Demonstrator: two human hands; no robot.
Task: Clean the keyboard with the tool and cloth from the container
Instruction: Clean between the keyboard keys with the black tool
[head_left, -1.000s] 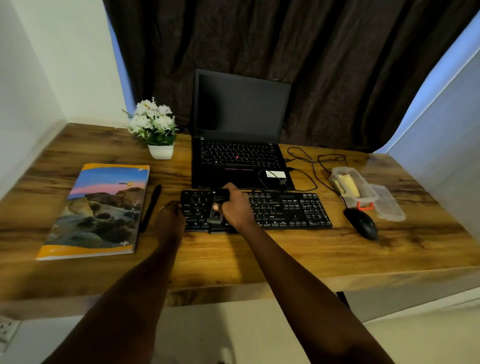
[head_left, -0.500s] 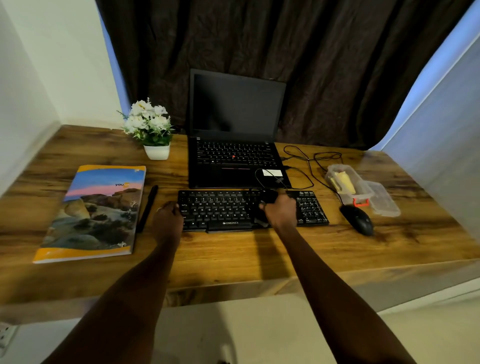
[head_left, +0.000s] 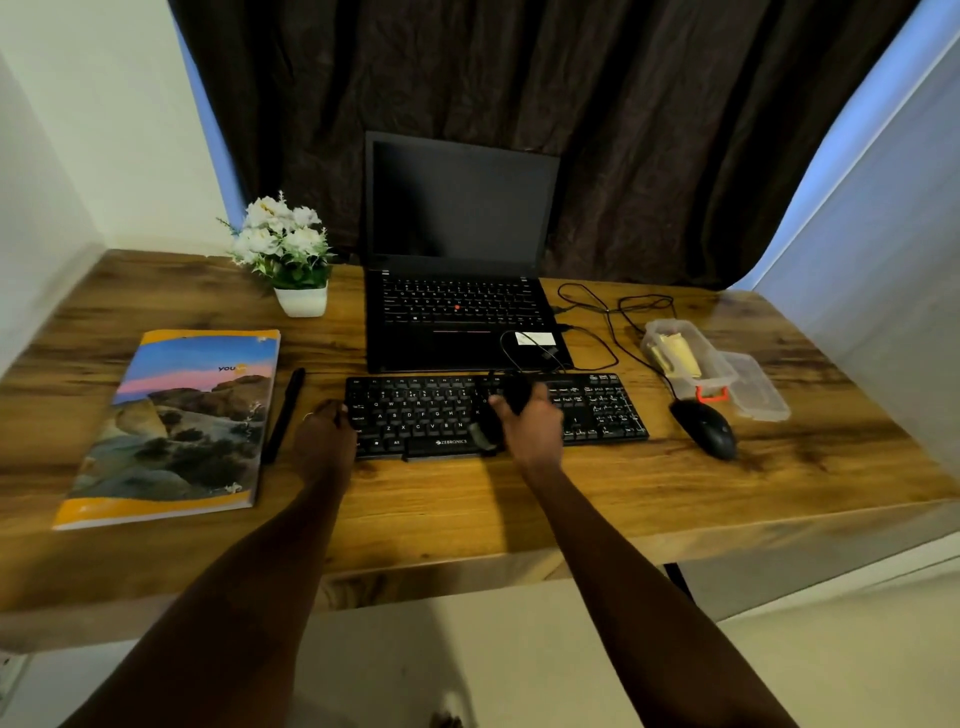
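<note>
Two hands on the job. Glossy notebook (head_left: 176, 421) lies flat near the left edge of the wood-grain table (head_left: 519, 499), slim black pen (head_left: 284, 413) beside it. Left hand (head_left: 324, 436) curls round the left end of the keyboard (head_left: 431, 415): black, flat, rectangular, matte plastic, white legends, parallel to the front edge. Right hand (head_left: 532, 423) clamps a dark tool (head_left: 514, 392), blurred, over the keys right of centre. Rounded black mouse (head_left: 706, 428) sits just off the keyboard's right end. Clear plastic container (head_left: 724, 376), open, yellow cloth (head_left: 680, 353) inside, sits near the right edge.
</note>
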